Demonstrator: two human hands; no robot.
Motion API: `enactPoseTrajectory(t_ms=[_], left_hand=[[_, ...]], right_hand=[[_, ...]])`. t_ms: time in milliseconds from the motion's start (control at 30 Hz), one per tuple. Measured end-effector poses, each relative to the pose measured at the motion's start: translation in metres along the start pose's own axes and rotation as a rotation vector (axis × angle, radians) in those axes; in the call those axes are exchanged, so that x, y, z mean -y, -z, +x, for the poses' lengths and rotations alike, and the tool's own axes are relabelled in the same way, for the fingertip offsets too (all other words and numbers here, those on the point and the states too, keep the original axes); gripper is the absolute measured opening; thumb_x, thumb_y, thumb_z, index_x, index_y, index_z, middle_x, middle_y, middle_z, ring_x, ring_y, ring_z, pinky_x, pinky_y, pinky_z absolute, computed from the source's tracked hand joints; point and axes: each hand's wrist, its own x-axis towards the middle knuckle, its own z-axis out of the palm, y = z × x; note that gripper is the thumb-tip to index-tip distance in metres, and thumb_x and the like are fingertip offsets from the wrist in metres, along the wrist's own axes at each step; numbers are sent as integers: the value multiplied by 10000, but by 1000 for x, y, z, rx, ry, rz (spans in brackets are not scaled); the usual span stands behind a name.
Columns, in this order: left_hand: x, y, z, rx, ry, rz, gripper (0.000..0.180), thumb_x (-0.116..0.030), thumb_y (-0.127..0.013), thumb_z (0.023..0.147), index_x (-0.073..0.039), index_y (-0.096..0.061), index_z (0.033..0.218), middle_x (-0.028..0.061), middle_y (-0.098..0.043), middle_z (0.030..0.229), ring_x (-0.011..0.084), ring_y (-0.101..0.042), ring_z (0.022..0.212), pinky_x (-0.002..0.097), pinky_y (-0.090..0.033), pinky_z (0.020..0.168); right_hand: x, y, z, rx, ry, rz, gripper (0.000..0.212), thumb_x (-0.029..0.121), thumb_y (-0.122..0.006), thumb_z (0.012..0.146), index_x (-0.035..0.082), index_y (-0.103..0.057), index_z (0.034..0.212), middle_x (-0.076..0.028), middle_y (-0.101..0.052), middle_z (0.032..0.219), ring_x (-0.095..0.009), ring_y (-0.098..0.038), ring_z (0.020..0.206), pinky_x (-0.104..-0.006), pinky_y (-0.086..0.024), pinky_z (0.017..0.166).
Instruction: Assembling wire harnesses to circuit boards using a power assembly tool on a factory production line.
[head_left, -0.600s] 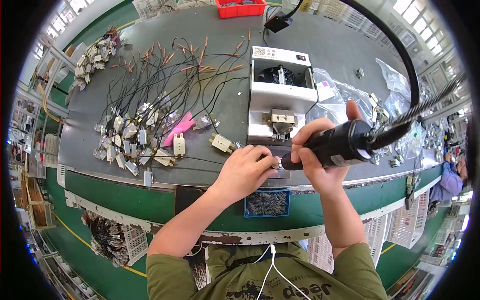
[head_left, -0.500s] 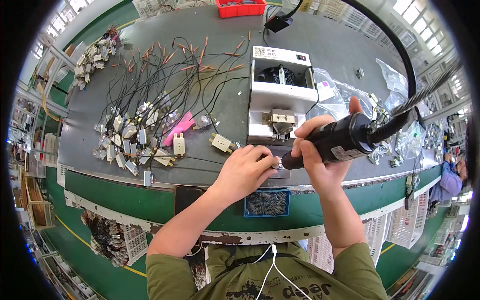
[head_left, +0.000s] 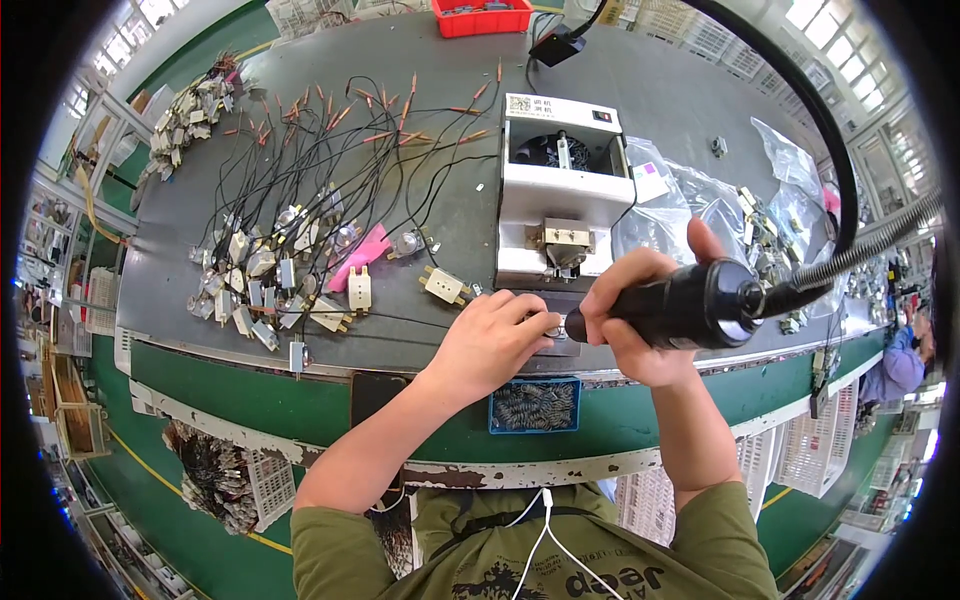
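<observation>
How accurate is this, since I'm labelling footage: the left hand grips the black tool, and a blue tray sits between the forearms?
No: the head view shows the right hand, not the left, gripping the black tool. The blue tray is correct.

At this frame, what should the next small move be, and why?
Perhaps align the black handheld tool squarely with the small shiny part: the right hand grips the tool with its nose pointing at that part, which the left hand seems to pinch at its fingertips. Whether they touch is too small to tell.
</observation>
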Motion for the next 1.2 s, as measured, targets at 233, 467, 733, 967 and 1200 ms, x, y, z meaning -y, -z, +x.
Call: enactPoseTrajectory(t_ms=[233,467,733,967,1200], left_hand=[[-16,-4,8,-95,25,48,210,-213,-762,825,-125,-672,993,11,-629,1079,237,-603,967,391,-471,818],[-20,53,38,-304,56,146,144,-165,-779,807,-127,-695,917,28,-670,1014,245,-644,947,384,-488,826],[3,51,76,-491,45,203,175,-171,-722,869,-117,-679,1030,66,-619,1082,266,-613,948,413,-475,803],[1,15,3,117,86,17,252,-225,-730,868,-94,-667,1073,55,-615,1083,269,-620,970,402,-502,825],[10,2,-4,59,84,-53,275,-216,-753,841,-56,-628,1026,56,-587,1080,277,-616,960,402,-513,834]], right_hand=[[23,-8,3,-298,-55,215,1026,156,-729,923,258,30,1607,-197,-646,987,-179,-627,621,-312,-557,600],[46,-4,12,-493,-27,91,979,181,-750,910,236,-59,1602,-133,-627,958,-176,-602,584,-311,-527,554],[52,-13,20,-580,-39,86,1057,116,-712,892,214,79,1586,-224,-571,1236,-225,-668,759,-346,-606,678],[28,-24,11,-305,-161,23,1166,-57,-684,825,160,184,1574,-140,-693,950,-153,-686,771,-300,-570,730],[-1,-40,3,-399,-159,120,1124,-107,-664,792,48,126,1577,-144,-680,954,-150,-668,782,-278,-556,732]])
